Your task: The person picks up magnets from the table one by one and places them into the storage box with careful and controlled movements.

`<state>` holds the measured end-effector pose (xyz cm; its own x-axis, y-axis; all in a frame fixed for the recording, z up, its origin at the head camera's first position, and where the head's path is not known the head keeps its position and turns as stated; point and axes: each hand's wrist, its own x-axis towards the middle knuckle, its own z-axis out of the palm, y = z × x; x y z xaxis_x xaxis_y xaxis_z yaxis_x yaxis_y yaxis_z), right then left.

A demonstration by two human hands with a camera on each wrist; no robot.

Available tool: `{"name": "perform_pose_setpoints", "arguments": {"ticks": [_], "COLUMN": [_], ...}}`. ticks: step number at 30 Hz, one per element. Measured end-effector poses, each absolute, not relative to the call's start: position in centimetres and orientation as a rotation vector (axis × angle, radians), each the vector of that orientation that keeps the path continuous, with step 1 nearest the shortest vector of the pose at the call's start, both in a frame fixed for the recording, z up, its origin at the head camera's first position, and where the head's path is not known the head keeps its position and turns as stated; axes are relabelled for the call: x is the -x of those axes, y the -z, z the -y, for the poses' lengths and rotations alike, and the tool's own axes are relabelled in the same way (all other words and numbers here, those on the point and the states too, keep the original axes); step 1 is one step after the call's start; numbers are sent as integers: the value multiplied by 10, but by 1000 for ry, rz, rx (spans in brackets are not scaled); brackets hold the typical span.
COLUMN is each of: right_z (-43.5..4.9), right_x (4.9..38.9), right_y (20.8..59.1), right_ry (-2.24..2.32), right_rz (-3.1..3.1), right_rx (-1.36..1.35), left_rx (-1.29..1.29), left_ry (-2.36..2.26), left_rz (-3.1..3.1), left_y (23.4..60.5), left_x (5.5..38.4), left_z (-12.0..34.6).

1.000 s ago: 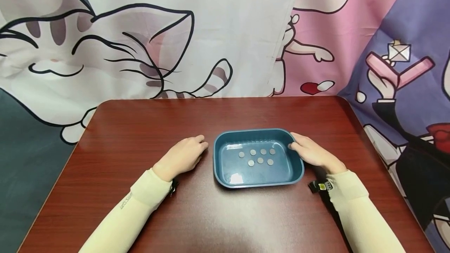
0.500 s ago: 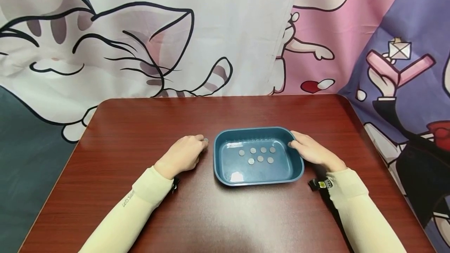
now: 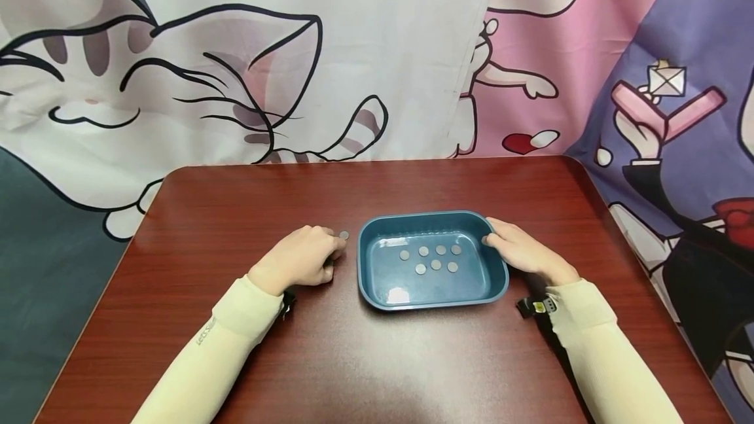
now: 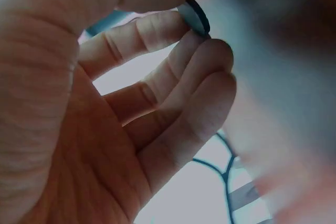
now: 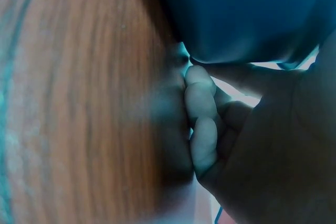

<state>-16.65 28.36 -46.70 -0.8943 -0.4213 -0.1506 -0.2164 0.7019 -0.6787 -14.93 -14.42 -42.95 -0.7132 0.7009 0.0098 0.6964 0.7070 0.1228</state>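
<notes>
In the head view my left hand [image 3: 300, 256] is just left of a blue rectangular tray [image 3: 432, 305], above the table. Between its thumb and index fingertip it pinches a small silver coin [image 4: 194, 17], seen partly edge-on in the left wrist view; the other fingers are bent and hold nothing. The same coin [image 3: 344, 235] shows past the fingertips in the head view. My right hand [image 3: 527, 252] grips the tray's right end, thumb over the rim and fingers outside below. Several similar coins [image 3: 436, 265] lie flat and apart on the tray's floor.
The tray stands on a reddish-brown wooden table [image 3: 247, 201]. Behind the table hangs a cartoon-printed curtain [image 3: 400, 51]. A small dark wrist device [image 3: 537, 307] is at the right sleeve cuff.
The coin, hidden one second ago, has come into sight at my left fingertips. That hand has turned and drawn slightly left. My right hand keeps its hold on the tray.
</notes>
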Motion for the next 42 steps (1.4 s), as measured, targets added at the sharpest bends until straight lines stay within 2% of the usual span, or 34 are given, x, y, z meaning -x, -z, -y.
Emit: {"name": "perform_pose_setpoints", "arguments": {"ticks": [7, 18, 28, 42], "right_z": [-287, -288, -285, -285], "right_x": [167, 166, 169, 168], "right_y": [469, 468, 468, 465], "right_ry": [1002, 1002, 997, 1001], "right_rz": [-2595, -2612, -2623, -2631], "right_rx": [473, 507, 518, 528], "left_rx": [-1240, -1439, -1555, -1667], "left_ry": [-254, -238, -149, -68], "left_rz": [-2858, -2741, -2617, -2328], "left_y": [399, 365, 362, 391], "left_x": [149, 153, 157, 157], "left_z": [132, 74, 20, -40]}}
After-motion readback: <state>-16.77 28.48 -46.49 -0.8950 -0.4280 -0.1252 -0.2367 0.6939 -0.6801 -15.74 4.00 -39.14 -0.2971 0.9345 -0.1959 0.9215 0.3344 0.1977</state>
